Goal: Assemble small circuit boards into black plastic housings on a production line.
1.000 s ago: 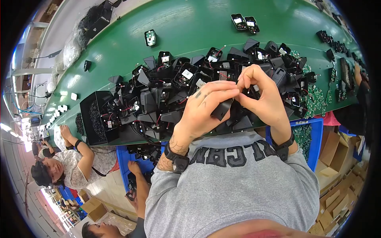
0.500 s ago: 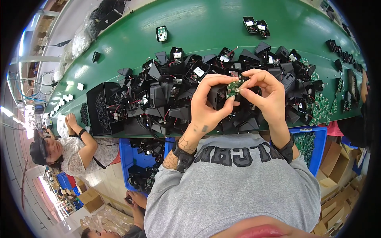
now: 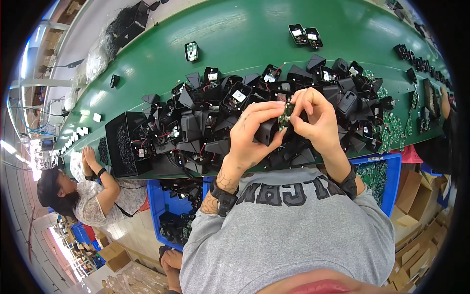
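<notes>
Green worktop (image 3: 235, 44) sweeps across the upper frame. I log a heap of black cases (image 3: 189, 128) along its near edge, centre frame. Blue bin (image 3: 393, 183) at lower right, green boards in it; black box (image 3: 135, 119) of small dark bits, left of the heap. Left hand (image 3: 245, 139) over the heap, fingers grasping a circuit board (image 3: 284, 119) by its upper and lower ends, just right of frame centre. Right hand (image 3: 318, 122): thumb and forefinger pinched close at the board's right edge; I cannot tell whether they grip it.
</notes>
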The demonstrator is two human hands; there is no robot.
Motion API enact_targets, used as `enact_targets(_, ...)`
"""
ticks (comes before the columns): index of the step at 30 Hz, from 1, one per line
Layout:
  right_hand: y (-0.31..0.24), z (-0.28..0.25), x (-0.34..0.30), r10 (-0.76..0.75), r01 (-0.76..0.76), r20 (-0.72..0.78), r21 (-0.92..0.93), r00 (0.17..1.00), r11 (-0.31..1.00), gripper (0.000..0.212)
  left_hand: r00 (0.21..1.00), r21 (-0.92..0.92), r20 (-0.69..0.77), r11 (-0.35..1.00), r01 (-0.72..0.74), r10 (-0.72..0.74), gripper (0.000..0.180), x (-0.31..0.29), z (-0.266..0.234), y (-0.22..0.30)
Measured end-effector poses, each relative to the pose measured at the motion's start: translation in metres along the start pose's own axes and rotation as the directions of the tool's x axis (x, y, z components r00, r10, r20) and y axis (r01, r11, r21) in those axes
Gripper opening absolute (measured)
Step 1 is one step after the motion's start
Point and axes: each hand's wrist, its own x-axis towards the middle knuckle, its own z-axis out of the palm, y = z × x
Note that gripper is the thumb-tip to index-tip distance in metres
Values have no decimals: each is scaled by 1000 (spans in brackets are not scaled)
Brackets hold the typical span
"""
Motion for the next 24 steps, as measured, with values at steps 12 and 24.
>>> enact_targets(12, -9, 13, 6, 69, -56, 31, -311, 997, 949, 19, 993, 176, 103, 982, -68, 50, 43, 0, -15, -1)
enact_targets(24, 21, -2, -4, 169, -197, 198, 128, 965, 972, 33, 992, 164, 26, 978, -128, 125, 44, -20, -19, 3)
